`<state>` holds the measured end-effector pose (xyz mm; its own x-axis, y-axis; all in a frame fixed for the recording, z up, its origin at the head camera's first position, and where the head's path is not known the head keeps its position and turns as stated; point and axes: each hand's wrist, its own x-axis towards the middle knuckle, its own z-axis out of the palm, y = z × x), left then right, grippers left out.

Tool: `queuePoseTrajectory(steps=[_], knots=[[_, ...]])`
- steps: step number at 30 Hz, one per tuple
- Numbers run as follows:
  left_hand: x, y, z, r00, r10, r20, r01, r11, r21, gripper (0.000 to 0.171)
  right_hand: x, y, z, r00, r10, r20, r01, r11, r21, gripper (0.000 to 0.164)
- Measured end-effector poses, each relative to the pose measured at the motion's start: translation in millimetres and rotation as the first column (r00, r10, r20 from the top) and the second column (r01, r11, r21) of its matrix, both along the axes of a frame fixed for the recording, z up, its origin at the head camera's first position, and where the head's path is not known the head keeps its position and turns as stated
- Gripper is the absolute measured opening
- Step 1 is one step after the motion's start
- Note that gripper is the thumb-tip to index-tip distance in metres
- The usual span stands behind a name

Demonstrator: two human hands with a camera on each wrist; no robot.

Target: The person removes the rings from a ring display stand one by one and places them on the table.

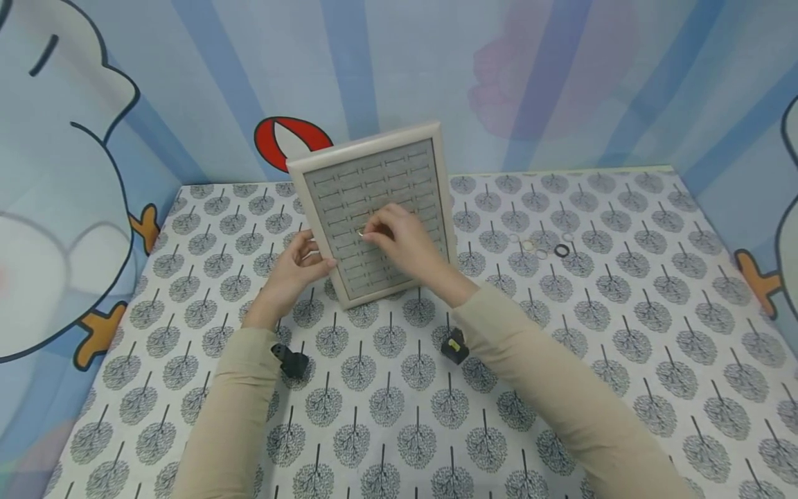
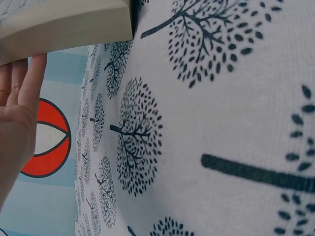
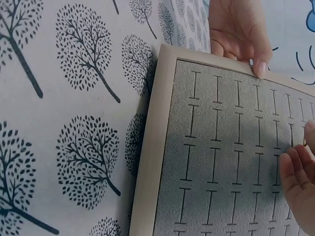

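Observation:
A ring display board with a pale wooden frame [image 1: 368, 156] and grey slotted panel [image 1: 343, 208] stands tilted on the cloth. My left hand [image 1: 289, 274] holds its left edge, the thumb on the front of the frame; in the right wrist view that thumb [image 3: 261, 66] presses the frame's rim. Against the panel, left of its middle, my right hand [image 1: 405, 242] pinches a small gold-coloured ring [image 1: 361, 233] between thumb and fingers. The fingertips partly cover the ring, so I cannot tell whether it sits in a slot.
Right of the board lie a black ring [image 1: 562, 250] and several thin pale rings [image 1: 528, 245]. The table is covered by a tree-patterned cloth [image 1: 386, 409], with a cartoon-printed backdrop [image 1: 411, 69] behind it. Black wrist cameras [image 1: 455, 346] hang at both sleeves.

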<state>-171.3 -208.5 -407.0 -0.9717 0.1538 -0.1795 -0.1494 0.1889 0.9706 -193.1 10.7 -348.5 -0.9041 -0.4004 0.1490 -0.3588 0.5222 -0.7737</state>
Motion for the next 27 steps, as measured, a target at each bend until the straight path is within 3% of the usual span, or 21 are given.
queuePoseTrajectory(steps=[8, 15, 27], knots=[[1.0, -0.7, 0.5, 1.000, 0.005, 0.003, -0.004, 1.000, -0.011, 0.064, -1.8, 18.2, 1.8, 0.998, -0.059, 0.012, 0.060, 0.993, -0.097, 0.016], [0.9, -1.5, 0.7, 1.000, 0.002, 0.003, -0.002, 1.000, -0.008, 0.064, -8.3, 42.5, 6.6, 0.990, -0.140, 0.023, 0.142, 0.969, -0.204, 0.024], [2.0, -0.1, 3.2, 1.000, 0.002, 0.006, -0.002, 1.000, -0.011, 0.064, -23.6, 90.1, -9.0, 0.963, -0.259, -0.080, 0.240, 0.951, -0.192, 0.036]])
